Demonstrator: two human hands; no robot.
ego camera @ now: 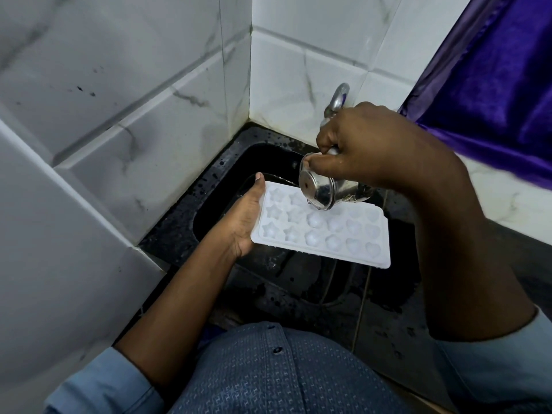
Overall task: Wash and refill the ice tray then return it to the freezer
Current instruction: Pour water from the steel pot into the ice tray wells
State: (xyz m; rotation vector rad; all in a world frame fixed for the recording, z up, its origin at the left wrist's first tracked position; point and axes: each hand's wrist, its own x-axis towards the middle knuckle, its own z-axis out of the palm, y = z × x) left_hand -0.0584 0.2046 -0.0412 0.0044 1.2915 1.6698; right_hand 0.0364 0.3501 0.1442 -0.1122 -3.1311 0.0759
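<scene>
Tray (321, 231) is held about level over the black sink (215, 216). The left grip (243, 222) has its left short end, thumb lying along the rim. The right grip (376, 147), above the tray's far edge, is curled round a steel cup (321, 189), which is steeply tilted close over the star moulds. The tap (339, 97) stands just behind this grip, and a purple curtain (493, 79) hangs to its right.

White marble-look tiles (119, 85) cover 2 walls that meet in a corner behind a black, wet sink (176, 222). A metal tap (340, 97) juts from the right wall. Shiny purple cloth (493, 85) hangs at upper right, over a pale marble-look surface (513, 204).
</scene>
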